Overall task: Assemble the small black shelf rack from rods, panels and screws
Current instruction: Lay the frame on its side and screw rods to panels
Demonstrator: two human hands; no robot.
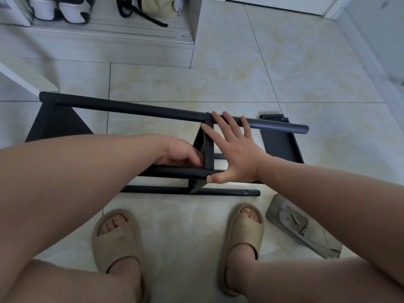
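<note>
Floor tiles [240, 68] are carrying the shelf rack [208, 149]; right hand [235, 154] is resting splayed on its 12 o'clock rod [131, 108]; left hand [179, 153] is curling, grasp unclear.

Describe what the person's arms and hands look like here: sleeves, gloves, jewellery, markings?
Both are bare: the left arm and right arm show no sleeves up to the frame edge. The left hand and right hand wear no gloves. No watch or bracelet at either wrist; no ring shows on the right hand.

One head-worn wide view, looking steeply down and forward, close over the floor [251, 68] by the knees.
</note>
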